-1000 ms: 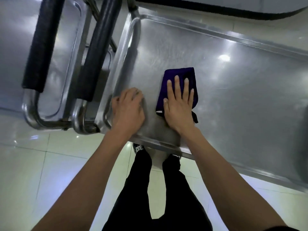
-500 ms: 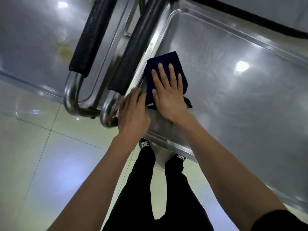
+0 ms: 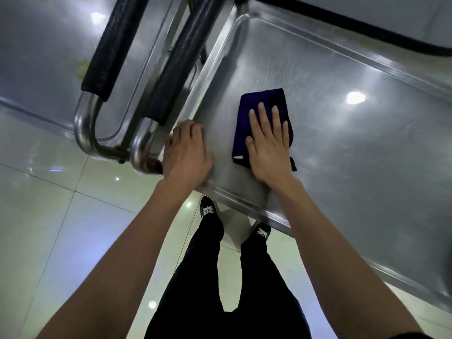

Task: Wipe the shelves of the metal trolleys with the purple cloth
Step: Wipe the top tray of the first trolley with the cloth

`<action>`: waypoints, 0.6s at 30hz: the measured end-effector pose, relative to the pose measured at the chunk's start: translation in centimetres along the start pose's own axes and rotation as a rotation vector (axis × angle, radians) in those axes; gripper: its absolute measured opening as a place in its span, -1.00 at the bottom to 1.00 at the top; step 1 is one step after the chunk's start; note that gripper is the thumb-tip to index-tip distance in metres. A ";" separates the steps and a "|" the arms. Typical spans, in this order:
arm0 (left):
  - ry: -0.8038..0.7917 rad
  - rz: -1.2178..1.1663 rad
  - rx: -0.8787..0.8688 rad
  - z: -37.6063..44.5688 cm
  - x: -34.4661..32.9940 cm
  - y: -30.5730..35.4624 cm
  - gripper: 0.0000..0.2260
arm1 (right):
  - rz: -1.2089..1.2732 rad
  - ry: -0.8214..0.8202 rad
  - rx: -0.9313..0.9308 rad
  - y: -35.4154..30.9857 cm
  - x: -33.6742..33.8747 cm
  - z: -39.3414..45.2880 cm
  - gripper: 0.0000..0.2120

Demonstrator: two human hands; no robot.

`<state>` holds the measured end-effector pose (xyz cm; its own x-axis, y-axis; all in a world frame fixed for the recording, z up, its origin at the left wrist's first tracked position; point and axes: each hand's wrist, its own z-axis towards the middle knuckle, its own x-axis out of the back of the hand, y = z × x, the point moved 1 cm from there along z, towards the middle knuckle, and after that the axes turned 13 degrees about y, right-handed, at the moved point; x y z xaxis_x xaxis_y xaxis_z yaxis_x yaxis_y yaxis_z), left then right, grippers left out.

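Brushed steel trolley shelf [image 3: 342, 148] stretches unwiped toward the frame's right from the folded purple cloth [image 3: 263, 111], pressed under the flat right hand [image 3: 269, 145], while the left hand [image 3: 187, 149] rests loosely curled at its lower-left corner.

pale glossy floor tiles [image 3: 49, 216], black trousers [image 3: 220, 289], dark sneakers [image 3: 208, 210]

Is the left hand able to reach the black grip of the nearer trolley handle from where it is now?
Probably yes. The left hand rests on the shelf corner, and the black grip lies just beyond it with nothing between.
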<state>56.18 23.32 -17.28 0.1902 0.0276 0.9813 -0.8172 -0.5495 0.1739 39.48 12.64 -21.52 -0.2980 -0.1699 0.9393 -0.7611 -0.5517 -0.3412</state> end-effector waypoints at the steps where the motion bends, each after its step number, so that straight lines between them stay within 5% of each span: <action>1: -0.004 0.050 -0.003 -0.1 0.0 0.7 -0.58 | -0.003 -0.001 -0.013 1.5 0.5 -1.0 -0.42; 9: 0.006 0.060 -0.386 -4.6 -2.1 16.1 -0.63 | -0.015 0.010 -0.148 11.7 4.6 -9.3 -0.42; 18: -0.014 0.204 -0.387 -5.9 -3.4 21.3 -0.59 | -0.030 0.081 -0.336 21.0 8.3 -17.5 -0.43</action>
<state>34.92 16.44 -16.45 0.0092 -0.0618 0.9980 -0.9819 -0.1893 -0.0027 10.95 13.90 -21.48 -0.3071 -0.0843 0.9479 -0.9134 -0.2536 -0.3185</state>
